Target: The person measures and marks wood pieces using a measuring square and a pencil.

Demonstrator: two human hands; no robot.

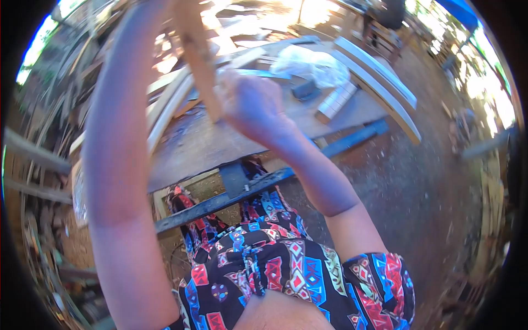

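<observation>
A brown wooden strip (195, 52) stands up from the worktable, running from the top edge of the view down to the tabletop. My right hand (250, 107) is closed at the strip's lower part, fingers curled against its right edge; motion blurs the fingertips. My left arm reaches up along the left side, and the left hand lies beyond the top edge. To the right of my right hand are a dark block (306, 91), a light rectangular block (336, 103) and a crumpled clear plastic bag (311, 66).
The wooden worktable (192, 157) has a dark front rail (330, 151) close to my legs. Curved wooden strips (393, 102) overhang its right end, and more curved pieces (170, 107) lie on the left. Stacked timber (41, 157) stands at the far left.
</observation>
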